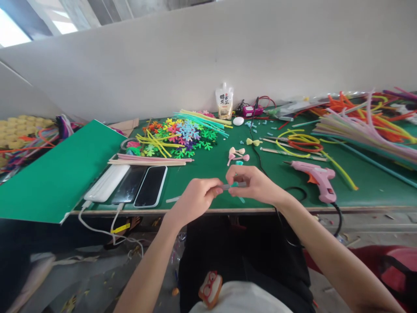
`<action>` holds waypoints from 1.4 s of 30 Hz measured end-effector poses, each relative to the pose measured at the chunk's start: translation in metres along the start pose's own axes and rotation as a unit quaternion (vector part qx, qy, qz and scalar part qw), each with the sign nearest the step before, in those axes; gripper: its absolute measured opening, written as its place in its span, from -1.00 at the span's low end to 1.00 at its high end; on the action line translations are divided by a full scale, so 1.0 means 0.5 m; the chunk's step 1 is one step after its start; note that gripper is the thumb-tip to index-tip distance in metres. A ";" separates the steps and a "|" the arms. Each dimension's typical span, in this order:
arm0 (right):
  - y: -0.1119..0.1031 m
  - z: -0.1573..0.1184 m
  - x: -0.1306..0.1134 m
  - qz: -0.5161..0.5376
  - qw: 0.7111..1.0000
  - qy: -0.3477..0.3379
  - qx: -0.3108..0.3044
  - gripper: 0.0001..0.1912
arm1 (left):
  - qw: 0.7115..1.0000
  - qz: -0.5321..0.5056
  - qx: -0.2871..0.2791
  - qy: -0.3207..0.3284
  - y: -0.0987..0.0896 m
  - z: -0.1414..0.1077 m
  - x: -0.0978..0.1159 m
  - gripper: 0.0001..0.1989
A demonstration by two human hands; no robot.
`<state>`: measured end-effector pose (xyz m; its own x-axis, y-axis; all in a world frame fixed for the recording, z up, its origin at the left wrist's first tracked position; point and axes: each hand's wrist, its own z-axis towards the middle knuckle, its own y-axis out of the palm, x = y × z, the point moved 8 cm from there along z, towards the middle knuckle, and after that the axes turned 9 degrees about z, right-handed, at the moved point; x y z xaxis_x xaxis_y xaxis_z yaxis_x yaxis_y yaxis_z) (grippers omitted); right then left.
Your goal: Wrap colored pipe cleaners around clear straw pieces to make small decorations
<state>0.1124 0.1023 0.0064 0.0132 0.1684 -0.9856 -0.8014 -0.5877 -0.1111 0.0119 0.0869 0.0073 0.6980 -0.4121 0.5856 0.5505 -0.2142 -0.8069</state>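
White cloth (243, 299) is showing bottom center; mid-frame, the left hand (198, 195) is pinching a grey strip (225, 187), the right hand (252, 183) pinching a teal piece (234, 184) against it (apparently; the grip is hiding much).

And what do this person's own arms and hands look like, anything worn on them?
Both the left hand and right hand are bare: no gloves, and no rings, watch or bracelet that I can make out. The left forearm and right forearm are uncovered too, with no sleeve, cable or marking visible.
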 end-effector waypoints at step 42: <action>-0.374 0.318 0.153 -0.536 0.787 0.248 0.178 -0.68 | 0.663 -0.716 0.092 -0.201 0.035 0.115 -0.201 -0.81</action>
<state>0.1679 0.3509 -0.0281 0.9571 0.0354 -0.2877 -0.2861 -0.0442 -0.9572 -0.0223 0.1757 -0.0613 -0.5544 0.3729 0.7440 0.8010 -0.0036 0.5987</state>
